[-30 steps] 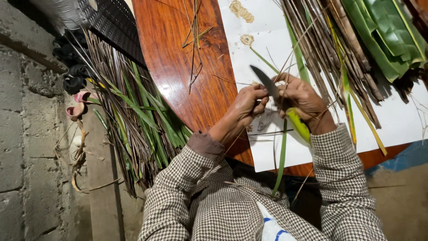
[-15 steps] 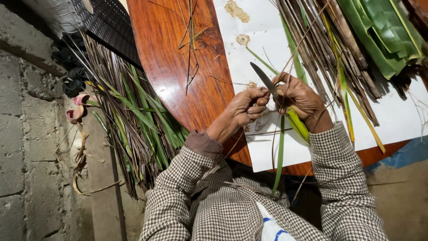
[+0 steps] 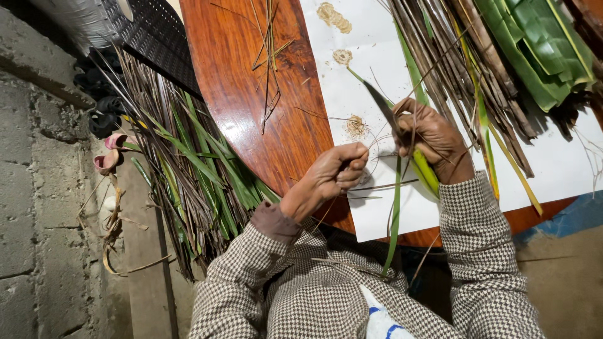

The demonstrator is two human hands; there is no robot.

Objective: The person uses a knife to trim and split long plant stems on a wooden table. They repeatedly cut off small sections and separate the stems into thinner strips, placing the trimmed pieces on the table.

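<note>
My right hand (image 3: 434,137) grips a dark-bladed knife (image 3: 382,104) whose blade points up and to the left, together with a green palm leaf strip (image 3: 396,213) that hangs down over the table edge. My left hand (image 3: 334,177) is closed, pinching a thin leaf rib (image 3: 377,187) that runs toward my right hand. Both hands hover above a white sheet (image 3: 370,56) on the brown wooden table (image 3: 251,94).
A bundle of dry brown and green leaf ribs (image 3: 452,56) lies on the sheet, with folded green leaves (image 3: 540,50) at the top right. A large heap of leaf strips (image 3: 188,169) lies on the floor to the left, beside a concrete block wall (image 3: 38,188).
My left hand has drawn down and to the left, away from my right hand, with the thin rib in its fingers. The knife blade has stayed about where it was.
</note>
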